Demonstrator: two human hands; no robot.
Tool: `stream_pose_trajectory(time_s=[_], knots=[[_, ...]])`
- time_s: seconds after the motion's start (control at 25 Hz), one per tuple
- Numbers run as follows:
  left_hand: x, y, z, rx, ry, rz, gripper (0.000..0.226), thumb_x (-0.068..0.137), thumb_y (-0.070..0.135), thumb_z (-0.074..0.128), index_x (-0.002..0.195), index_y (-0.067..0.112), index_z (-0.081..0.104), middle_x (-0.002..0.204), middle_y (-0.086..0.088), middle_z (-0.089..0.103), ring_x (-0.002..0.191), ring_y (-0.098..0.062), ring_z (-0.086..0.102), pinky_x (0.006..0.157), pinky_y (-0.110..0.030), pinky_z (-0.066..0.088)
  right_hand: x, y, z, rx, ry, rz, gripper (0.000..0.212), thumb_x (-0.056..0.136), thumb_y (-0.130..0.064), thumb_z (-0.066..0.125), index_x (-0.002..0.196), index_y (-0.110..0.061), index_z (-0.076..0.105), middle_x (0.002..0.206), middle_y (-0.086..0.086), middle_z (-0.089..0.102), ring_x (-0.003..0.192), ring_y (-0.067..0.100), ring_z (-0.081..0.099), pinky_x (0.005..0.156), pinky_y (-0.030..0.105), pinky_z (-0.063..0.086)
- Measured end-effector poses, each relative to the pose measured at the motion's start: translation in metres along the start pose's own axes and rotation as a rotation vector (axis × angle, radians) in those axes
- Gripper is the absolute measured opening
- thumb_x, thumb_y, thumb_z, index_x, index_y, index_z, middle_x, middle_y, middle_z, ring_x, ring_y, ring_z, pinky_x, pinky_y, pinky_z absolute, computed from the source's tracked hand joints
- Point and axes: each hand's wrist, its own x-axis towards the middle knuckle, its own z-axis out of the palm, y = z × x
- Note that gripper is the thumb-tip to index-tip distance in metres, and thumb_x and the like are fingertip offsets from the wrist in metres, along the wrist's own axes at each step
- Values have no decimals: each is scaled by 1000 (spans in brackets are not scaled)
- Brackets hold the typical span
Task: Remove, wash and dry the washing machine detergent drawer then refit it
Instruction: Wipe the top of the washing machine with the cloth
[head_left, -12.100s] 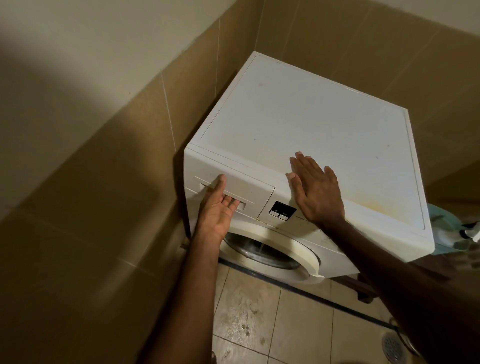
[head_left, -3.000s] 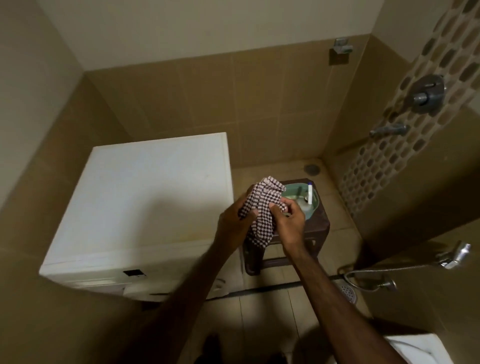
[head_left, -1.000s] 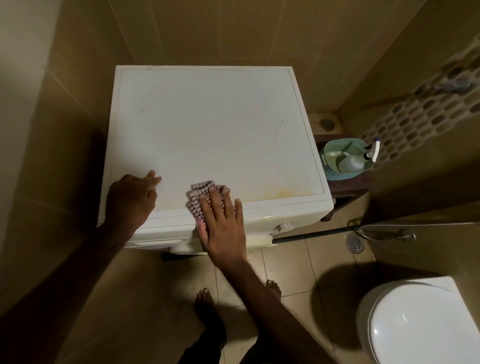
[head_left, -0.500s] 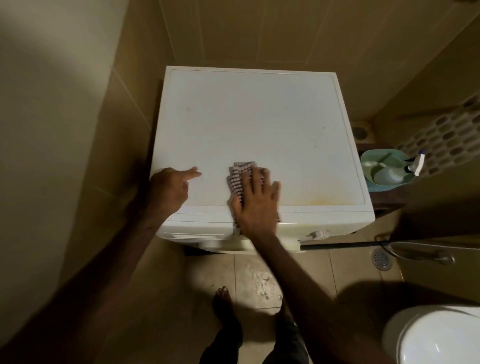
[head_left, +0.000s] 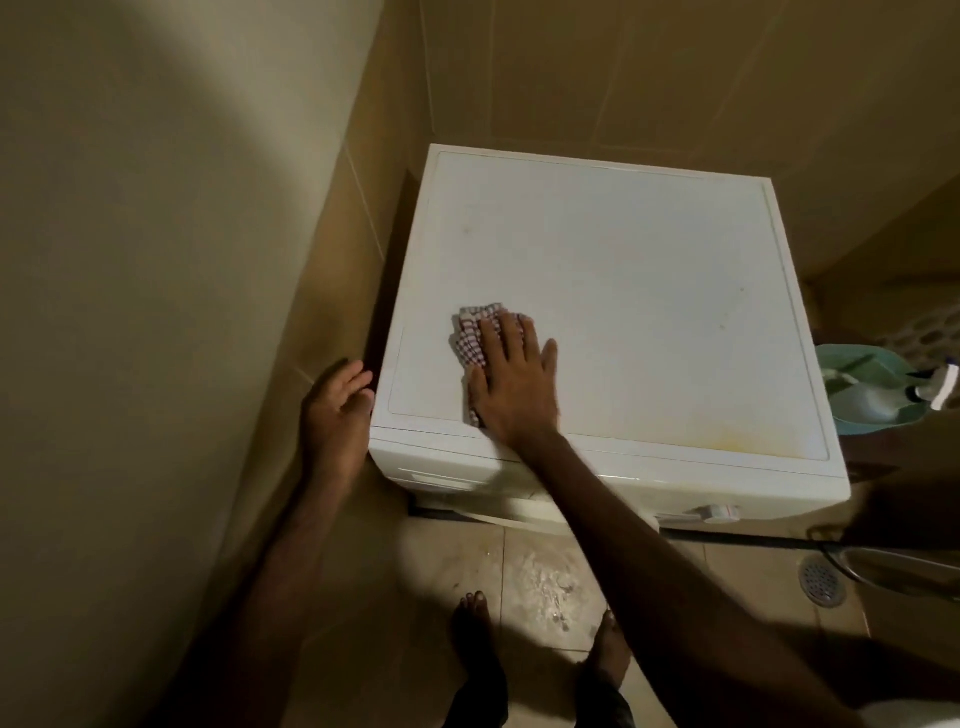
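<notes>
No legible lettering; right hand (head_left: 511, 382) flat, fingers spread, pressing checked cloth (head_left: 475, 338) onto washing machine (head_left: 649, 291) top — left hand (head_left: 337, 410) open, empty, beside its left corner.

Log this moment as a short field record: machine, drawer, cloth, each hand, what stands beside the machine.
machine: white washing machine, seen from above
drawer: detergent drawer closed in front panel
cloth: checked cloth flat on the top, near front left
right hand: right hand pressing the cloth, palm down
left hand: left hand open beside the machine's left edge
beside: green basin holding spray bottle
</notes>
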Motion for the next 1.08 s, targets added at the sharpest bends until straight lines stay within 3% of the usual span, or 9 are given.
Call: stream_pose_trajectory(time_s=[0.12,0.2,0.4,0.56,0.68,0.8,0.92,1.0,1.08], knots=[[-8,6,1,-318,36,-165,46,103,22,58,148,16,48,134,-6,63,117,-26,67,99,-39,55,21,-55,18,-1,-36,-168,63,106,-48,33,164,-26,26,173,9,18,159,34,11,124,64,14],[-6,6,-1,-364,65,-196,45,106,22,53,149,16,46,137,-9,62,115,-28,68,94,-38,56,1,-75,32,-10,-65,-350,58,107,-48,34,161,-30,33,172,7,23,159,33,15,124,63,17],[-20,-5,-5,136,42,83,41,96,5,59,135,18,64,133,-1,67,120,-18,64,102,-36,54,-6,-52,32,8,-69,-674,55,104,-50,46,155,-31,44,168,2,34,156,28,24,123,61,17],[-24,-9,-8,289,41,238,40,95,1,60,131,17,70,133,3,68,122,-15,64,107,-37,51,30,-62,25,3,-100,-557,55,105,-51,40,152,-25,49,163,5,41,154,31,30,120,66,24],[-26,-8,-17,235,63,154,36,99,13,57,133,21,67,136,4,66,125,-14,61,110,-36,48,27,-76,26,31,-69,-416,56,104,-52,35,152,-25,49,163,7,40,154,33,28,120,67,23],[-26,-6,-24,162,93,55,40,105,31,49,143,23,58,142,1,62,128,-16,58,110,-42,48,-16,-84,35,-45,-56,-553,55,104,-53,38,152,-28,47,163,6,40,154,32,28,121,67,21],[-27,-4,-21,182,22,97,37,104,28,49,139,23,61,138,2,64,125,-16,61,106,-41,51,-46,-75,37,-105,-70,-673,56,106,-53,38,156,-28,39,167,9,34,156,33,25,123,63,20],[-29,-2,-13,307,9,241,36,100,22,52,132,18,67,135,2,66,124,-15,61,107,-42,51,-55,-57,31,-124,-60,-547,58,107,-54,32,159,-28,34,169,9,29,157,33,22,123,64,20],[-29,-1,-3,456,-3,398,34,97,14,55,128,15,71,135,1,67,125,-14,61,109,-43,49,-69,-26,22,-100,-15,-284,59,107,-56,30,160,-29,34,170,8,27,158,32,20,122,65,21]])
